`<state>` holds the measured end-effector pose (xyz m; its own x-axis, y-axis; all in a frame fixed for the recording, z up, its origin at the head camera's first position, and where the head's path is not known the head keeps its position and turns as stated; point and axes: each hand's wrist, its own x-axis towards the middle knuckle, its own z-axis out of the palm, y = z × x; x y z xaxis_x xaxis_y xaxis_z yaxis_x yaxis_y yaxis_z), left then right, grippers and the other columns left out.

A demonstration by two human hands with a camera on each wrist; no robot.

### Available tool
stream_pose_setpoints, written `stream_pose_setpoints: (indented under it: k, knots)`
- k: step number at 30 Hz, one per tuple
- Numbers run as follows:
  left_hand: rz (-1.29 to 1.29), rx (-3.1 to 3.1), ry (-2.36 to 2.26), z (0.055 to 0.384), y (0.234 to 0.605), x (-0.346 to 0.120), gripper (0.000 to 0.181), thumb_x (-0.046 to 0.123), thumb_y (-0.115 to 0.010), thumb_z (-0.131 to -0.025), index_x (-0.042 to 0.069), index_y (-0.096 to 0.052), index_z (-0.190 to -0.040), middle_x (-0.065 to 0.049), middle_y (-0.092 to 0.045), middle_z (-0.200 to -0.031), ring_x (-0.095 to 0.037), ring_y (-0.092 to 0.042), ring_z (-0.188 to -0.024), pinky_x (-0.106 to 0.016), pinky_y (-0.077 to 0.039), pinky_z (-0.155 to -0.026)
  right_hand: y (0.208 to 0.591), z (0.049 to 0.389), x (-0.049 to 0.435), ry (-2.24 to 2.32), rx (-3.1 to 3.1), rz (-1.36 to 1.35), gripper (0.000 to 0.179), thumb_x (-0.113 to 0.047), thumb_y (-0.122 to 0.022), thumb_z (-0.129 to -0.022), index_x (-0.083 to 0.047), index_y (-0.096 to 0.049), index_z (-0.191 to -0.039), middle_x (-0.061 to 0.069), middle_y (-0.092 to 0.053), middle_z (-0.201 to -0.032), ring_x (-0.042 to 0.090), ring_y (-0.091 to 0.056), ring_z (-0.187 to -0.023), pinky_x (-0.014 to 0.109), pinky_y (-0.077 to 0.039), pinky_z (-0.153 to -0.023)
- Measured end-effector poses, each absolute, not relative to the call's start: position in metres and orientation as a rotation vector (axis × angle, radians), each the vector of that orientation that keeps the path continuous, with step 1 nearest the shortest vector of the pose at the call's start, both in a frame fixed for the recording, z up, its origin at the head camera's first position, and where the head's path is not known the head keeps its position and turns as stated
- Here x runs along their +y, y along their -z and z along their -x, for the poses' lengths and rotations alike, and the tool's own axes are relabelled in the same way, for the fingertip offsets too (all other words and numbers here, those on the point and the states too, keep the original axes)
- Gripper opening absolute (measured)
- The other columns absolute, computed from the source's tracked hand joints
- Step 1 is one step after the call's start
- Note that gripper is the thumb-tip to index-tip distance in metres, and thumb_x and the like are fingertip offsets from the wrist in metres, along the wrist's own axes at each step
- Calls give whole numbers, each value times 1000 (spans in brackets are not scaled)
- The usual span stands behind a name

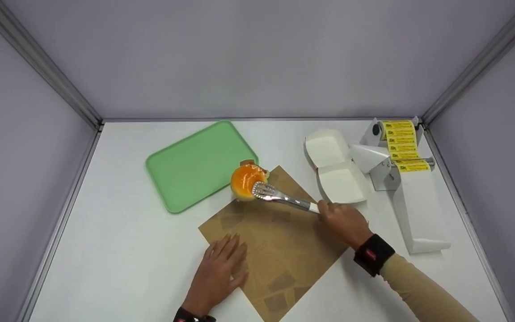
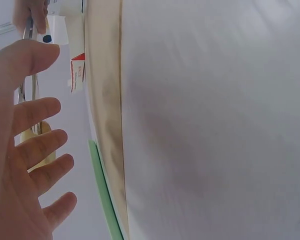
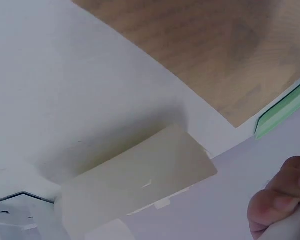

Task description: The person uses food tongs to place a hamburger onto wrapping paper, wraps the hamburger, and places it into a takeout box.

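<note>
My right hand (image 1: 344,223) grips metal tongs (image 1: 289,200) by their pale handle. At the tongs' tips is a burger (image 1: 244,179) with a glossy orange-brown bun, brown filling and a pale green edge peeking out behind. It overlaps the tray's near right corner and the paper's far edge in the head view. My left hand (image 1: 217,273) is spread flat by the left edge of a sheet of brown paper (image 1: 293,250), fingertips over that edge. In the left wrist view its fingers (image 2: 45,145) are apart and hold nothing; the bun shows partly behind them.
A green tray (image 1: 190,161) lies at the back left. To the right, an opened white takeaway box (image 1: 344,181) stands beside a dispenser with a roll of yellow labels (image 1: 403,143), its white backing strip (image 1: 423,214) trailing forward. Grey walls enclose the white table on three sides.
</note>
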<state>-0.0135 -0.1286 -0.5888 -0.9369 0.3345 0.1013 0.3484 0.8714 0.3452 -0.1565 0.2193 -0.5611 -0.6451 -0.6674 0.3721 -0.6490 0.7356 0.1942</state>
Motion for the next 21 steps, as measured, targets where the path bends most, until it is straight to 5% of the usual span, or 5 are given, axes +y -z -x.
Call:
stream_pose_setpoints:
  k: [15, 19, 21]
  knots:
    - [527, -2997, 523, 12, 590, -128, 65, 48, -71, -90, 20, -55, -146, -5, -45, -160, -27, -41, -148, -55, -36, -117, 577, 114, 270, 88, -2485, -1005, 22, 3, -71, -80, 0, -51, -89, 10, -58, -59, 19, -55, -43, 32, -42, -35]
    - [536, -2982, 528, 13, 591, -127, 65, 47, -72, -90, 19, -55, -146, -5, -45, -159, -27, -42, -148, -55, -36, -117, 581, 105, 280, 86, -2499, -991, 5, 1, -56, -88, 0, -50, -88, 9, -56, -59, 19, -53, -43, 32, -42, -35]
    - [538, -2977, 528, 15, 591, -126, 66, 47, -72, -89, 19, -55, -146, -6, -45, -159, -27, -41, -148, -55, -35, -118, 583, 100, 284, 88, -2501, -973, 12, -7, -45, -94, -1, -51, -86, 8, -56, -58, 18, -53, -43, 32, -42, -35]
